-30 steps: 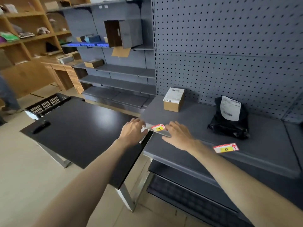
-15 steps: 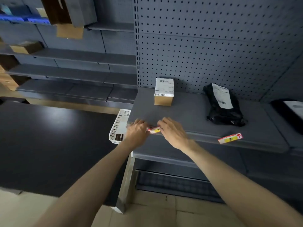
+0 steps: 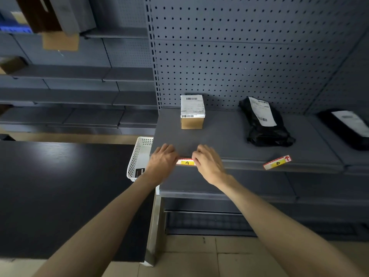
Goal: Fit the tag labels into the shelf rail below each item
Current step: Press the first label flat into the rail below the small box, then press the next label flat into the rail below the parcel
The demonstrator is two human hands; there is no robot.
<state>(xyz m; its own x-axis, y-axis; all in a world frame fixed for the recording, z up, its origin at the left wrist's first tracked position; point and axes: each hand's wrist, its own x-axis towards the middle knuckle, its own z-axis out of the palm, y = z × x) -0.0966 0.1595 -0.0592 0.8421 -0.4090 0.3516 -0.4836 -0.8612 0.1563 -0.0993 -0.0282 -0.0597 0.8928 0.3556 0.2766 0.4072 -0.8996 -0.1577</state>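
Note:
A red-and-yellow tag label marked A point(image 3: 186, 162) lies flat against the front rail point(image 3: 245, 163) of the grey shelf, below a small cardboard box point(image 3: 192, 111). My left hand point(image 3: 162, 161) pinches its left end and my right hand point(image 3: 207, 159) holds its right end. A second tag label marked B point(image 3: 277, 162) lies loose and tilted on the shelf's front edge, in front of a black plastic parcel point(image 3: 263, 121) with a white shipping label.
A white perforated basket point(image 3: 137, 156) stands left of the shelf, beside a black table point(image 3: 65, 192). Another black parcel point(image 3: 347, 126) lies at the far right. A pegboard backs the shelf; more grey shelves run to the left.
Label A has gone from above the shelf's front corner down onto the rail face, with both hands still on it. My view has swung right and down.

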